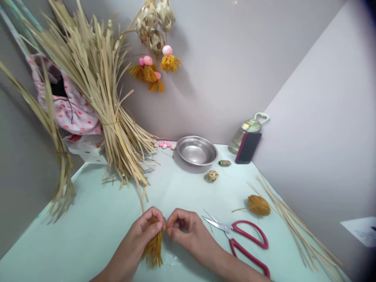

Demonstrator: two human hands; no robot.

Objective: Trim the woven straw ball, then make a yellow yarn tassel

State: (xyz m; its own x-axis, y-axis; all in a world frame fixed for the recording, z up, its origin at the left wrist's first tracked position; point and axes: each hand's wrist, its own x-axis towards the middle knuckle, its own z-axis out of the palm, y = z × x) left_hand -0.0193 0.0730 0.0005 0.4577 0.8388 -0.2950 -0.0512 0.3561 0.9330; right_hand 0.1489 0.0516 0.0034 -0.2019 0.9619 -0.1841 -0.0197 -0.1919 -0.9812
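My left hand (144,231) is closed round the top of a golden-brown yarn tassel (154,250), whose strands hang down below the fingers. Close beside it, my right hand (183,229) pinches at the tassel's top, with thumb and fingertips together; a bit of yarn seems to run between the two hands, but its end is hidden. To the right lie scissors (227,228) with red handles, blades slightly apart, and a thin needle (209,214) by their tip. A ball of golden yarn (258,205) rests farther right with a loose end.
Behind are a metal bowl (197,151), a small woven ball (212,176), a spool (225,163), a phone (248,147) and a bottle (237,141). Dried leaf strips (108,105) stand at left; more strips (299,227) lie right. Woven ornaments (149,17) hang on the wall.
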